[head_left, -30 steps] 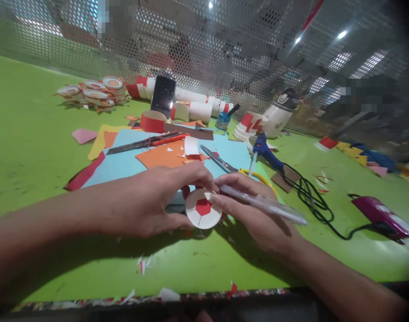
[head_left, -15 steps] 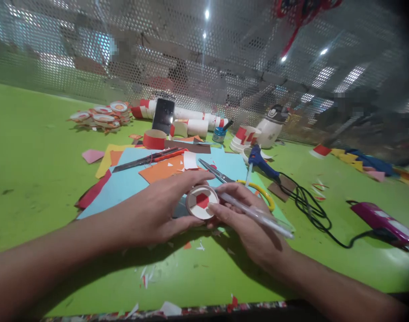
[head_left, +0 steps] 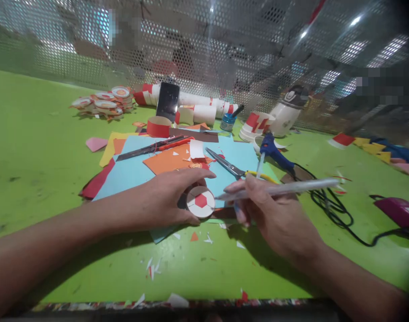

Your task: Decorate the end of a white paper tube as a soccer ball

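One small round white disc with a red angular centre (head_left: 200,201) is up front in the head view, gripped by its edge in the left hand (head_left: 166,196). Right hand (head_left: 276,212) is pinching a slim translucent pen (head_left: 301,185), tip right beside the disc, can't tell if touching. Yellow-handled steel scissors (head_left: 229,167) lie just behind.

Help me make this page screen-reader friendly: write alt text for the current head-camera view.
A person's left hand holds a small white disc with a red centre; the right hand holds a pen, its tip close to the disc's edge. On the green table around them are coloured paper sheets, scissors and a blue glue gun.
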Demonstrator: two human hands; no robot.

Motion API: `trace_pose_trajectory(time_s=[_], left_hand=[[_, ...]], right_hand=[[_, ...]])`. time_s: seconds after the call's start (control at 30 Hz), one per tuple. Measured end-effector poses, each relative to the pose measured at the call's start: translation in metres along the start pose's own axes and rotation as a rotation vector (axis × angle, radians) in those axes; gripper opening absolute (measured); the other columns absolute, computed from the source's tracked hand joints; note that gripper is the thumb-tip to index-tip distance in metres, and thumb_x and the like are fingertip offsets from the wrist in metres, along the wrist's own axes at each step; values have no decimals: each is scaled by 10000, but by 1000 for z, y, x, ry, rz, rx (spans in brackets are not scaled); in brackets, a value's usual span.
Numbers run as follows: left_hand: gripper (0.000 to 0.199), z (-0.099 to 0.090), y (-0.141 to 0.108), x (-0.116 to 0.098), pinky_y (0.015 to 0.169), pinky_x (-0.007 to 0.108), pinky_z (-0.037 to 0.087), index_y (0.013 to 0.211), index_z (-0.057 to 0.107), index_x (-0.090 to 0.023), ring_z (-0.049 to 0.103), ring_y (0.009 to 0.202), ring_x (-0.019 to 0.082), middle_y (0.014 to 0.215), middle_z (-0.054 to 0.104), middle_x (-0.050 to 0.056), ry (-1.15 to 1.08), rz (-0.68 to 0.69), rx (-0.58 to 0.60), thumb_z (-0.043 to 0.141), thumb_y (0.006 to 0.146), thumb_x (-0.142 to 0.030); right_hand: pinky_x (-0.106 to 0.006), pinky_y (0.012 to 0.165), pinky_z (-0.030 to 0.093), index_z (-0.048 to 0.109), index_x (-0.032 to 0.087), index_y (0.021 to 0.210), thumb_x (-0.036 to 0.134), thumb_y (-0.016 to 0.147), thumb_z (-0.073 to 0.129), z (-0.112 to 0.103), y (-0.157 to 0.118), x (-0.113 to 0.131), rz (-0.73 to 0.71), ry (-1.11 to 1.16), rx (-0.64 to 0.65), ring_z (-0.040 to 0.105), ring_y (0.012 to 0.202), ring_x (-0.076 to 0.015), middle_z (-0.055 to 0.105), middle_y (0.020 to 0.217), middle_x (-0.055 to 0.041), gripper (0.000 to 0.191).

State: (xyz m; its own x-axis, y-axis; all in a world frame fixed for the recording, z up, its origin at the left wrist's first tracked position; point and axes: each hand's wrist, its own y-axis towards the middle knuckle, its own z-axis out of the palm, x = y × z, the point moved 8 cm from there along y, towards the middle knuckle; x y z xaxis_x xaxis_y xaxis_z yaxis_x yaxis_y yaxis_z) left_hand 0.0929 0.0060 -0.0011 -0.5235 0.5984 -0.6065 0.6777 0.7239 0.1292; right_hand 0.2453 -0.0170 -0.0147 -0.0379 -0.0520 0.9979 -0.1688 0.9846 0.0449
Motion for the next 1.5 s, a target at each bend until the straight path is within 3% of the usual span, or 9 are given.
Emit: trace_pose_trajectory(time_s=[0.1, 0.43, 0.67, 0.87, 1.5], left_hand=[[689, 2, 1, 2, 876, 379, 500, 1332, 478, -204, 626, 1053, 257, 1208, 649, 92, 1, 11, 11, 742, 702, -291], [707, 2, 1, 3, 840, 353, 493, 1350, 465, -198, 631, 1028, 257, 1207, 646, 96, -11, -21, 20, 737, 707, -306], [739, 4, 2, 6, 852, 361, 486, 1348, 467, -218, 624, 1043, 263, 1211, 651, 95, -15, -39, 15, 763, 675, -289], [764, 4, 2, 8, 858, 344, 481, 1369, 456, -215, 619, 1025, 244, 1205, 648, 81, -6, -86, 37, 774, 676, -262], [800, 5, 3, 6, 862, 322, 473, 1405, 418, -213, 620, 1066, 238, 1233, 646, 80, -7, -44, 28, 766, 686, -262]], right_hand=[[-233, 461, 391, 742, 198, 805, 496, 927, 554, 3, 0, -8, 30, -35, 20, 473, 464, -98, 548, 510, 28, 372], [-245, 560, 466, 632, 222, 913, 363, 895, 620, 11, 0, -2, 88, -301, 52, 572, 566, -119, 608, 590, 43, 143], [-236, 521, 444, 597, 223, 799, 324, 865, 605, 15, -1, 1, 100, -420, 63, 537, 533, -114, 565, 555, 51, 121], [-231, 503, 432, 605, 225, 777, 331, 863, 592, 14, -3, -1, 127, -456, 63, 527, 538, -114, 583, 575, 40, 137], [-212, 495, 432, 613, 220, 771, 316, 863, 588, 16, -1, 2, 121, -496, 50, 517, 523, -103, 570, 559, 49, 135]])
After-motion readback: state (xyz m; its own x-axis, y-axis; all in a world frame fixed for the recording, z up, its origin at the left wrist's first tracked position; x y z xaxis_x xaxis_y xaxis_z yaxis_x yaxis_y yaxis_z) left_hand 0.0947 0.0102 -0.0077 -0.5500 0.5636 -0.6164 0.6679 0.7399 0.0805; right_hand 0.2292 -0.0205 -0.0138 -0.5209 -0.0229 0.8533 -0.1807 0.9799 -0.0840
